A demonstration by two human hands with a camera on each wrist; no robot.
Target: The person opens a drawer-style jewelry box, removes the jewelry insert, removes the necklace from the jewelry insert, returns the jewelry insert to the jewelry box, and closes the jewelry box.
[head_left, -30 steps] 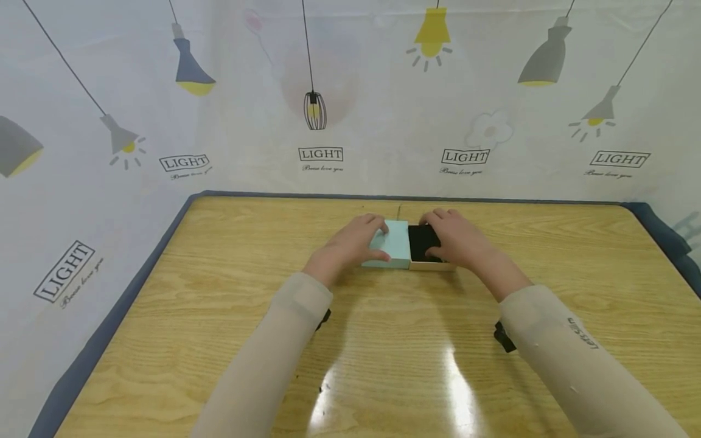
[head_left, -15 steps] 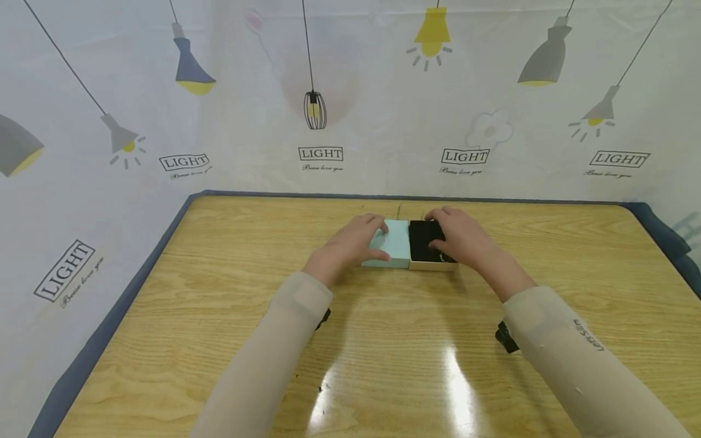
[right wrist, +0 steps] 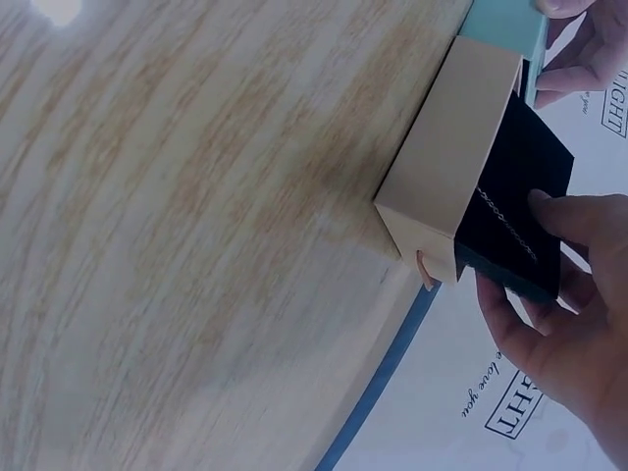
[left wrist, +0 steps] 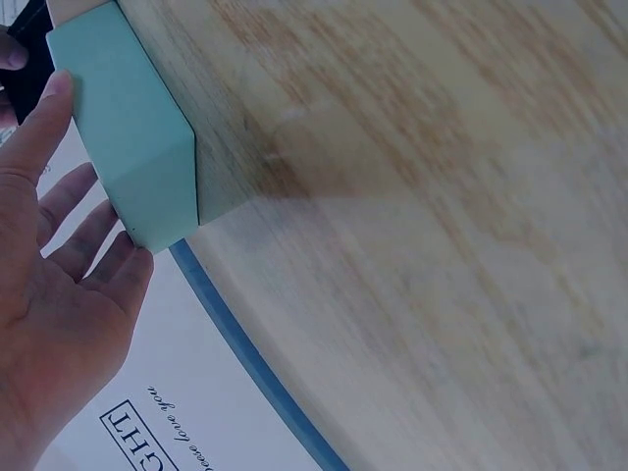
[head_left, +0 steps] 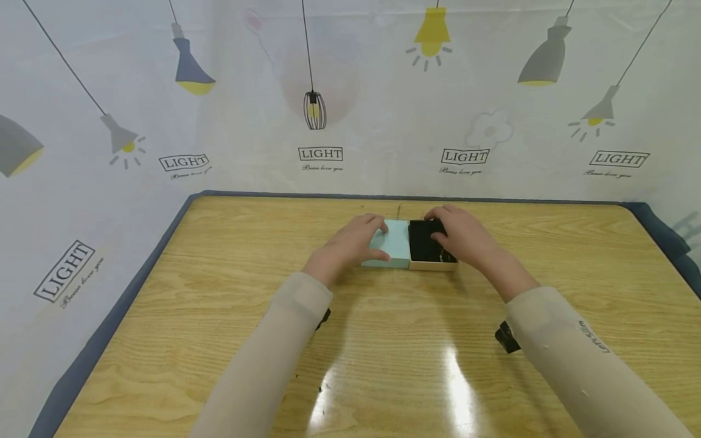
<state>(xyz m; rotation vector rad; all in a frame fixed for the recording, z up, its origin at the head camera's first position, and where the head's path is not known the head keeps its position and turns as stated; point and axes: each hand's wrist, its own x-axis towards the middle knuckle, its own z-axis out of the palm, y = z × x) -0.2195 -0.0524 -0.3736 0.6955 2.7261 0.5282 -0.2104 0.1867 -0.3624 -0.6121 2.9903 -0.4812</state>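
Observation:
A small jewelry box lies near the table's back edge, its beige drawer point(right wrist: 446, 118) slid out to the right of its pale teal sleeve point(head_left: 397, 240). My left hand point(head_left: 353, 240) holds the sleeve between thumb and fingers. Inside the drawer is a black pad point(right wrist: 530, 177) with a thin silver chain point(right wrist: 505, 224) across it. In the right wrist view my right hand point(right wrist: 579, 294) pinches the pad, thumb on top and fingers at its edge. The pad's outer side stands raised above the drawer's wall. A small ribbon loop point(right wrist: 424, 270) shows on the drawer's end.
The wooden table point(head_left: 394, 340) spreads out in front of the box, edged with dark blue cloth point(head_left: 285, 194). Behind it hangs a pale curtain point(head_left: 378, 91) printed with lamps. A few small dark specks lie on the tabletop.
My right hand has shifted slightly right, its thumb moving up onto the pad. More of the black pad and the chain now show. My left hand and the sleeve stay put.

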